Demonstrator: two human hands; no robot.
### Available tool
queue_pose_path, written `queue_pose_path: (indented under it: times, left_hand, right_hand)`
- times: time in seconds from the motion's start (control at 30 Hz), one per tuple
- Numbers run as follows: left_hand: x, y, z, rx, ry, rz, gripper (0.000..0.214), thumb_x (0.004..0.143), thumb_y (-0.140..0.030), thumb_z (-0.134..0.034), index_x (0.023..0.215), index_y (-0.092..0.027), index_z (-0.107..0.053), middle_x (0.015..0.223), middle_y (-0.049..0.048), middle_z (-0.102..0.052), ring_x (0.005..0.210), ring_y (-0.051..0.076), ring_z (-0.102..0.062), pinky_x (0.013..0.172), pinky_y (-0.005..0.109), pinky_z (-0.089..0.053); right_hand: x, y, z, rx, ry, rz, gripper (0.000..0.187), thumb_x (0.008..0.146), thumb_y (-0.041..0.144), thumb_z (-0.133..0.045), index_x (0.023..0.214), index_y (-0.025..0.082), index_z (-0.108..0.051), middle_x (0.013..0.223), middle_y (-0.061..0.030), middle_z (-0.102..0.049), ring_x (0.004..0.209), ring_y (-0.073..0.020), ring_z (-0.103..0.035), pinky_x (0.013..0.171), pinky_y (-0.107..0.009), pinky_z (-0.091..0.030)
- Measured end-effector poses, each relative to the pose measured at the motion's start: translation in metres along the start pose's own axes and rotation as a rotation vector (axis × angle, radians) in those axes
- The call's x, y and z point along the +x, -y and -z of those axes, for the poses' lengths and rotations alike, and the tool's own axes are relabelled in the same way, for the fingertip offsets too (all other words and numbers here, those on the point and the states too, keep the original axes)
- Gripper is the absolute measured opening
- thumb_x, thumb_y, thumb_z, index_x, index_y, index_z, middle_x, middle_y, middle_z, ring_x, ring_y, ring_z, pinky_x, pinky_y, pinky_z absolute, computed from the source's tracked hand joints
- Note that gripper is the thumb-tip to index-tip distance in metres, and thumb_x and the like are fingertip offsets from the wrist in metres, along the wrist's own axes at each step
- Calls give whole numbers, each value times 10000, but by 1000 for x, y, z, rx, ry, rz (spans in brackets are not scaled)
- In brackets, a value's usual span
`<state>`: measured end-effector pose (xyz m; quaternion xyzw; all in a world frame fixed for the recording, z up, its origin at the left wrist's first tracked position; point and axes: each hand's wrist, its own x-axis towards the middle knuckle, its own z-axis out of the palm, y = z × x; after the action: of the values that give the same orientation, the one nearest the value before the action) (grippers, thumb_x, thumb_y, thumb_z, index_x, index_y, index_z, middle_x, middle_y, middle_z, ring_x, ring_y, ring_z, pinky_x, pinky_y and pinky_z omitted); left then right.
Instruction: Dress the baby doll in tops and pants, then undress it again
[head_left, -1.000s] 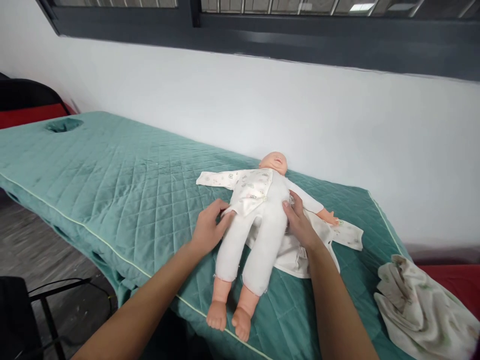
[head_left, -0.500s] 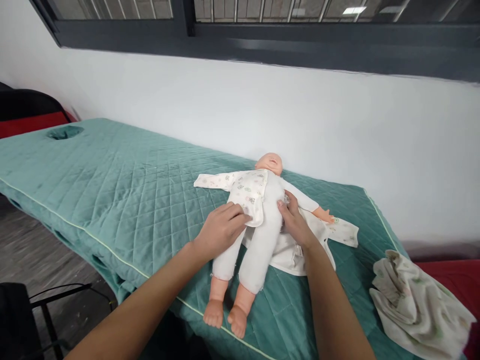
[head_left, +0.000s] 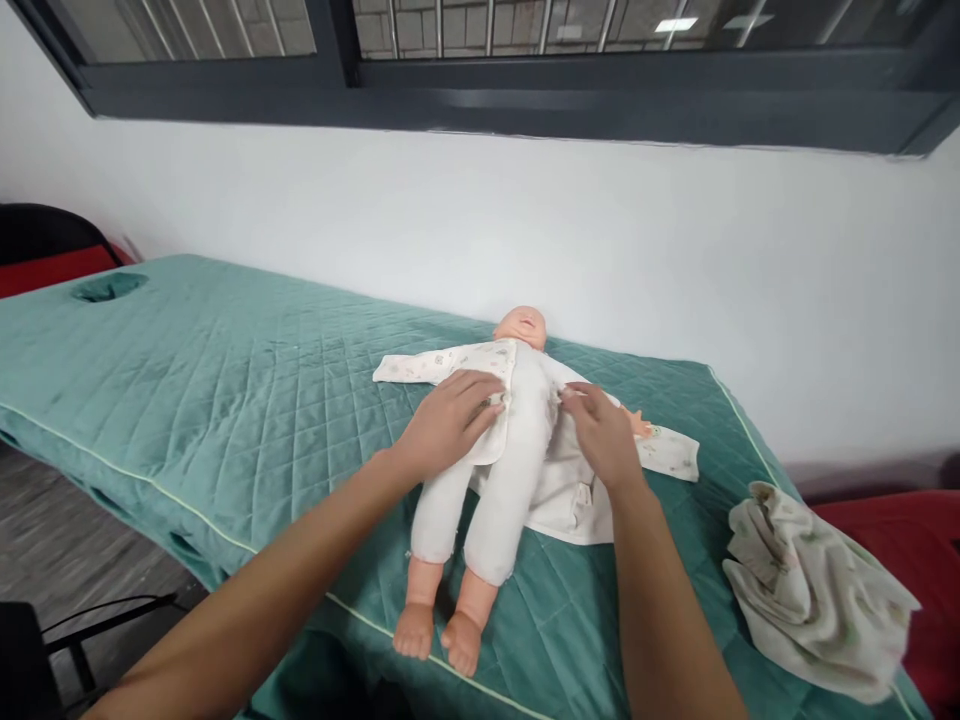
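Observation:
A baby doll (head_left: 495, 480) with a white cloth body lies on its back on a teal quilted table (head_left: 225, 370), head toward the wall. A white printed baby garment (head_left: 570, 485) is spread under it, one sleeve out to the left, the other to the right. My left hand (head_left: 450, 425) lies flat on the garment's left panel over the doll's chest, fingers stretched out. My right hand (head_left: 600, 430) pinches the garment's right panel beside the doll's torso.
A crumpled pale printed cloth (head_left: 814, 590) lies at the table's right end. A face hole (head_left: 109, 287) sits at the far left of the table. The white wall runs close behind. Red seating (head_left: 892, 520) shows at right; dark chair parts at lower left.
My left hand has slid from beside the doll's hip up onto its chest, carrying the left panel across. My right hand has moved up along the torso. The camera view has shifted a little.

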<state>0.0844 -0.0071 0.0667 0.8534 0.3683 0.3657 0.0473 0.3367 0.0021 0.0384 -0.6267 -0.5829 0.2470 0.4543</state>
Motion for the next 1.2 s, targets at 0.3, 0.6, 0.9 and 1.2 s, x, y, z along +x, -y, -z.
queue_pose_path:
  times: [0.3, 0.6, 0.9, 1.2]
  left_hand:
    - [101, -25, -35, 160, 349, -35, 359, 1005, -314, -457, 1311, -173, -580, 1519, 108, -508, 1405, 254, -466, 1053, 385, -488]
    - [150, -84, -130, 336, 776, -167, 355, 977, -202, -442, 1279, -148, -620, 1356, 166, -617, 1242, 301, -581, 985, 427, -458]
    - [177, -52, -119, 291, 722, -110, 438, 861, -168, -606, 1298, -189, -568, 1162, 121, -711, 993, 257, -657, 817, 331, -449]
    - [166, -44, -106, 264, 682, -198, 364, 824, -142, -569, 1183, -185, -608, 1079, 116, -718, 877, 266, -656, 764, 354, -434]
  right_hand:
    - [13, -27, 56, -145, -422, -205, 344, 808, 353, -568, 1072, 158, -669, 1179, -156, -696, 1124, -300, -631, 1001, -470, -464]
    - [12, -44, 78, -305, -393, -272, 506, 707, 132, -474, 1187, 136, -635, 1118, -150, -718, 1070, -294, -667, 946, -443, -498]
    - [18, -57, 81, -436, -166, -443, 249, 815, 305, -497, 851, 170, -703, 767, -117, -718, 817, -270, -683, 721, -347, -481]
    - [15, -41, 60, -17, -125, -450, 284, 586, 422, -747, 595, 230, -538, 591, -23, -574, 751, -246, -605, 652, -313, -418]
